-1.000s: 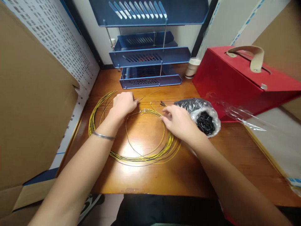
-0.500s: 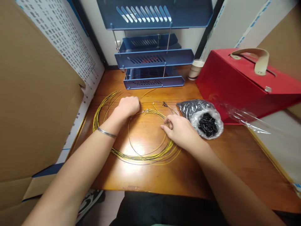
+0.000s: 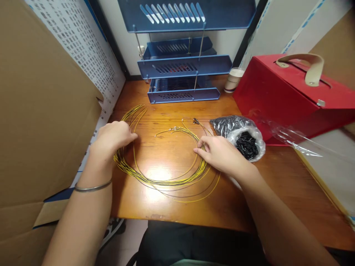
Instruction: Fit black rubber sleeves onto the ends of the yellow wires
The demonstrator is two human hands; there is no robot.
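Note:
A loose coil of thin yellow and black wires lies on the wooden table, curving round in a wide arc. My left hand is over its left side, fingers curled down and mostly hidden, with wires passing beneath it. On the right side of the coil, my right hand has thumb and fingers bent round the bundle. Small metal tips end several wires near the middle. Past my right hand, a few wires end in dark sleeved tips.
A clear plastic bag of small black pieces stands open beside my right hand. Behind are blue tray shelves, a paper cup and a red box with a beige handle. Cardboard walls the left side.
My left hand has moved left and toward me, from the middle of the coil to its left side. A single wire's loop has widened. The right hand stays on the bundle.

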